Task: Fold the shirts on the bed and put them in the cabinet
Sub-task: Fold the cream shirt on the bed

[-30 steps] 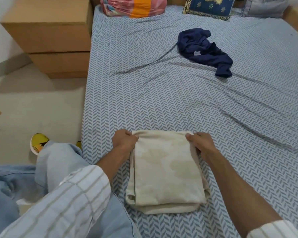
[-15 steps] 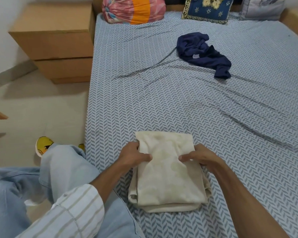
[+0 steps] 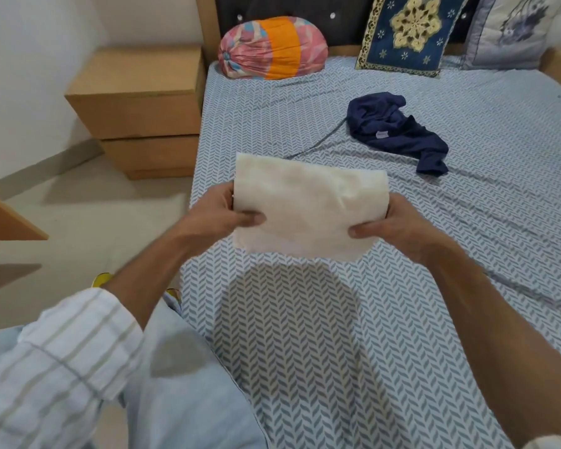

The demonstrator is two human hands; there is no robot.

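Bed (image 3: pixel 434 286) with blue-grey herringbone sheet fills the right and centre. Wooden nightstand (image 3: pixel 143 102) stands far left, touching the bed's edge. At the far headboard: rolled pink-orange bundle (image 3: pixel 272 48), navy embroidered pillow (image 3: pixel 408 30), grey pillow (image 3: pixel 512 30). Folded cream shirt (image 3: pixel 305 209) is held off the bed, its shadow on the sheet below. Left hand (image 3: pixel 221 215) grips its left edge, right hand (image 3: pixel 399 225) its right edge; fingers of both clamped on the cloth, thumbs on top. Crumpled navy shirt (image 3: pixel 399 131) lies unfolded, far right on the bed.
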